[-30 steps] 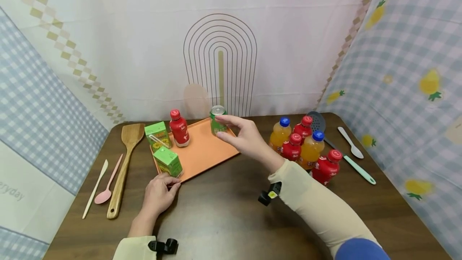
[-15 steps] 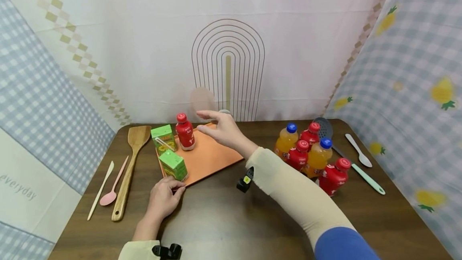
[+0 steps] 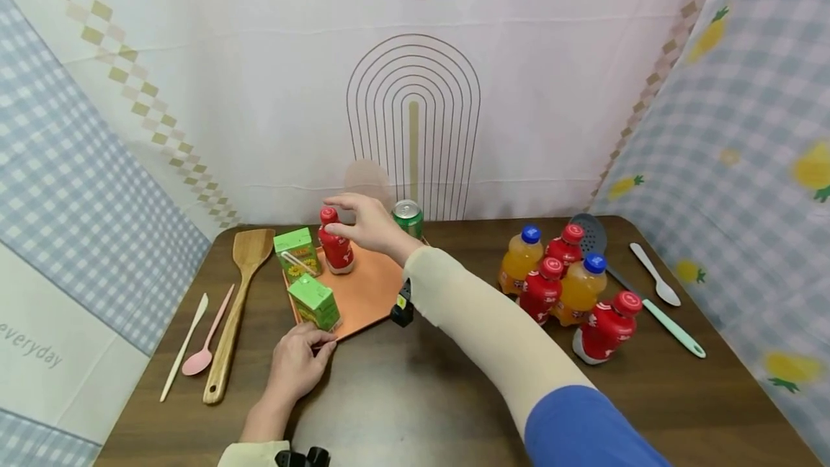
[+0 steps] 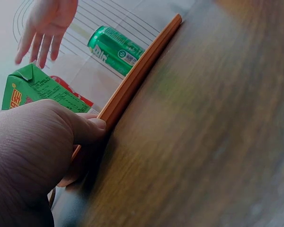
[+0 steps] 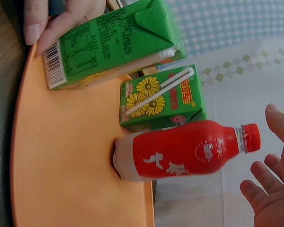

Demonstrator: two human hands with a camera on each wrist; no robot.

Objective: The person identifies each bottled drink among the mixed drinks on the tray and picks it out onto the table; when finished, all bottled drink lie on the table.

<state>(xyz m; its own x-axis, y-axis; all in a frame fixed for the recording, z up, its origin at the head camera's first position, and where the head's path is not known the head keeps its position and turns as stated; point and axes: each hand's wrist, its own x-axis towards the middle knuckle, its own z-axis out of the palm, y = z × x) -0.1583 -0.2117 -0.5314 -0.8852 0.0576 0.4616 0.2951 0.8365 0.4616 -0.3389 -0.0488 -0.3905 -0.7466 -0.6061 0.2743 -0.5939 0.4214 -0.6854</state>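
Observation:
My left hand (image 3: 297, 362) pinches the near left corner of the orange tray (image 3: 366, 287), its thumb on the rim in the left wrist view. My right hand (image 3: 372, 228) hovers with fingers spread around the cap of a red bottle (image 3: 337, 252); the right wrist view has a gap between fingers and the red cap (image 5: 252, 137). This bottle stands upright on the tray. To its left are two green drink cartons, one at the back (image 3: 297, 247) with a straw on its side and one in front (image 3: 316, 305). A green can (image 3: 407, 218) stands at the tray's far right, partly behind my right arm.
Right of the tray, several bottles cluster: orange ones with blue caps (image 3: 520, 261) and red ones (image 3: 603, 330). Beyond lie a slotted turner (image 3: 671, 328) and a white spoon (image 3: 655, 276). At left lie a wooden spatula (image 3: 232, 308), a pink spoon (image 3: 197, 361) and a cream knife (image 3: 184, 348).
My right hand has moved left from the green can to the red bottle's cap, and the can shows again behind my arm. My left hand stays on the tray's corner. The head view has shifted slightly.

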